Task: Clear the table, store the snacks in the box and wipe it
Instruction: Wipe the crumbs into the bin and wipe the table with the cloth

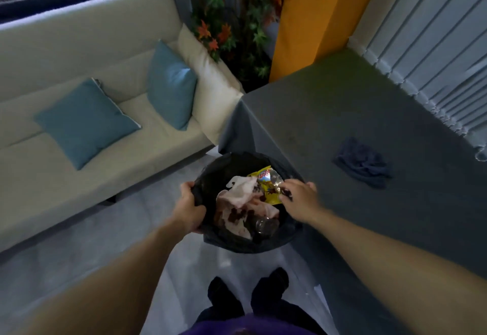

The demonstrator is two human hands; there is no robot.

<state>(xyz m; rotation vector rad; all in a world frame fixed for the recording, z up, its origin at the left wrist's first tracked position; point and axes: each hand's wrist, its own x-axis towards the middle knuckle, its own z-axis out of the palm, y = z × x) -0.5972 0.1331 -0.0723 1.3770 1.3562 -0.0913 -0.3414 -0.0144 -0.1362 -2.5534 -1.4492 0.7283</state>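
Head view: 2 hands at 1 black-lined bin [237, 157], just beside the grey desk [329, 113].
The left hand [188, 209] grips the bin's left rim. The right hand [297, 197] is over the right rim with its fingers bent down at 1 yellow snack wrapper [266, 176]; because of blur I cannot tell if it pinches anything. 1 clear bottle [266, 225] also lies inside the bin. 1 dark blue cloth [362, 162] lies on the desk. 2 blue cushions [87, 121] are on the sofa [79, 45].

Bin [210, 176] left of table [342, 124], cloth [362, 162] on table.
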